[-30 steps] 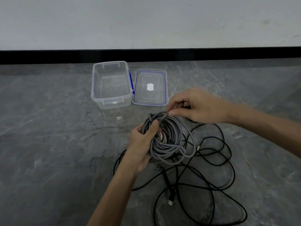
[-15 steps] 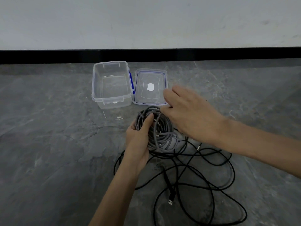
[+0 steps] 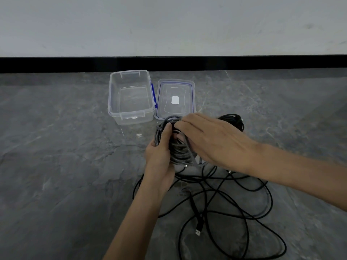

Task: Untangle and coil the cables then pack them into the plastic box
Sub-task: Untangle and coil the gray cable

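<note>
My left hand (image 3: 159,156) grips a coil of grey braided cable (image 3: 180,152) held above the floor, thumb over its left side. My right hand (image 3: 212,139) lies across the top of the coil, fingers reaching over its upper edge near my left thumb. A loose black cable (image 3: 234,209) sprawls tangled on the floor below, its USB plug (image 3: 198,231) pointing toward me. A coiled black cable (image 3: 234,120) lies behind my right hand. The clear plastic box (image 3: 112,102) stands open and empty at the back.
The box's clear lid (image 3: 192,96) with blue seal lies flat just right of the box. A black skirting strip (image 3: 75,64) and pale wall close off the far side. Grey marble floor (image 3: 56,166) stretches left.
My right hand has moved left and down, from pinching the cable end above the coil to lying across the coil. The coil has risen slightly toward the lid.
</note>
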